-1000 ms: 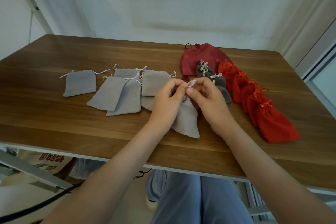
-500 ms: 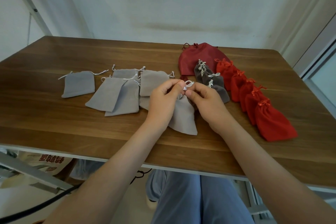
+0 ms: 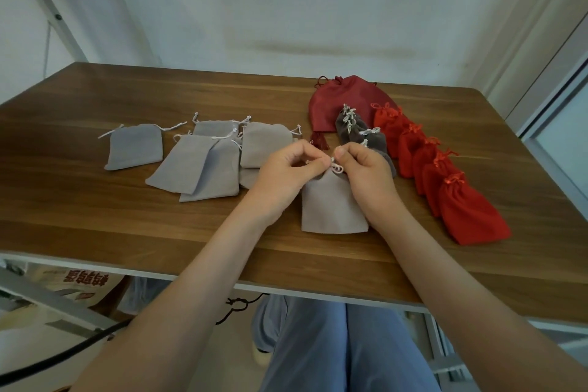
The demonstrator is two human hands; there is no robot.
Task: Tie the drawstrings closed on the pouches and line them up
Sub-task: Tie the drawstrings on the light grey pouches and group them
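A grey pouch (image 3: 332, 204) lies flat on the wooden surface (image 3: 95, 216) near its front edge, between the two hands; its long axis runs front to back, the gathered mouth pointing away from the person and the square bottom toward them; what it holds, if anything, cannot be told. The left hand (image 3: 286, 175) and the right hand (image 3: 366, 173) meet at the mouth, the fingers of each pinched together on the white drawstring (image 3: 337, 168), which shows a small loop just between the thumbs. To the left, five more grey pouches lie flat with open, ungathered mouths and loose white cords; one (image 3: 135, 146) sits apart at the far left, the others (image 3: 203, 165) overlap in a heap, mouths toward the far side. Behind the right hand a short row of darker grey pouches (image 3: 356, 130) stands in line, tops knotted with pale cord; just beside them on the right a row of bright red pouches (image 3: 461, 204) overlaps like tiles, running from far to near, each closed with a red bow. A larger dark red bag (image 3: 337, 95) lies behind both rows, its tassel (image 3: 318, 143) hanging toward the hands.
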